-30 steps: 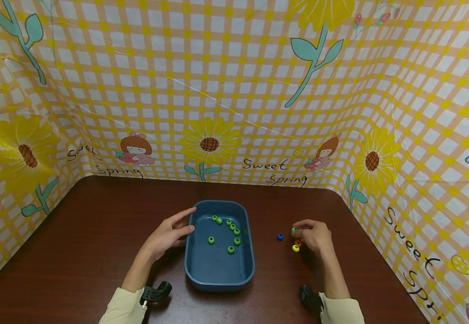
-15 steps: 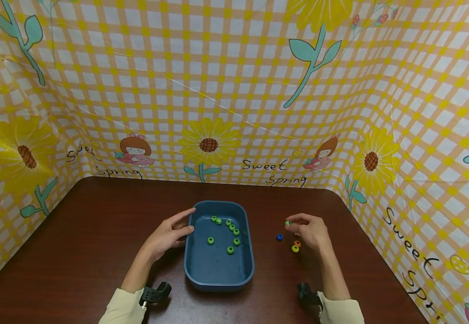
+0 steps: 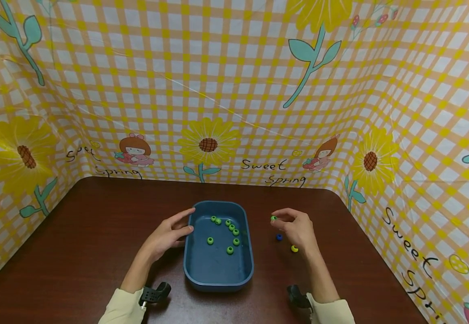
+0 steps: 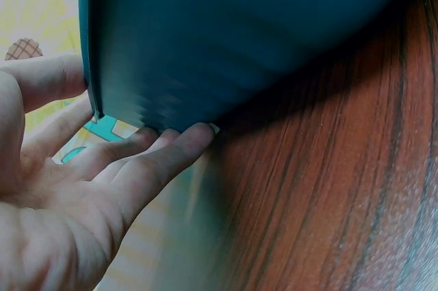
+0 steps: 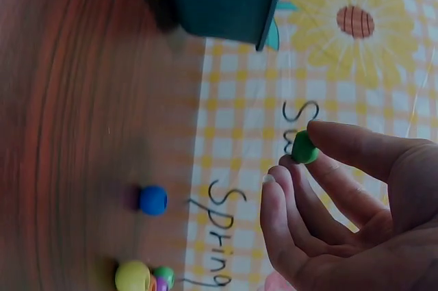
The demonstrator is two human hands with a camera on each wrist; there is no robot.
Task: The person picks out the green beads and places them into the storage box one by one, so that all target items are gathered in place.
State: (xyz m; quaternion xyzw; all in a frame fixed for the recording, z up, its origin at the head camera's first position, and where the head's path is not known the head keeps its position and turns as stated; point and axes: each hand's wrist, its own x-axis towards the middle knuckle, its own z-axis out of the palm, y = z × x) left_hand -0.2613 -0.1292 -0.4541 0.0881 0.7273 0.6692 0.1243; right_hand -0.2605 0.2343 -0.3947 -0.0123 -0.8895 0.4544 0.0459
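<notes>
Between the thumb and index finger of my right hand [image 3: 298, 230] is a pinched green bead [image 5: 304, 147], held above the table right of the blue bin [image 3: 218, 270]. My left hand [image 3: 165, 236] touches the bin's left side, its fingers fairly straight along the outer wall and rim; the left wrist view shows the fingertips [image 4: 198, 137] against the wall's lower part. Several green beads [image 3: 210, 241] lie on the bin floor. Below the right hand, a blue bead [image 3: 279, 237] and a yellow bead [image 3: 294, 248] rest on the table.
By the yellow bead in the right wrist view, a green bead [image 5: 163, 276] and a purple bead [image 5: 164, 284] show, with a bit of orange; the right hand hides these in the head view. A checked sunflower cloth [image 3: 210, 90] walls off the brown table [image 3: 117, 216].
My right hand has lifted the green bead from beside the orange and yellow beads and carried it left, toward the bin. The left hand and bin have stayed put.
</notes>
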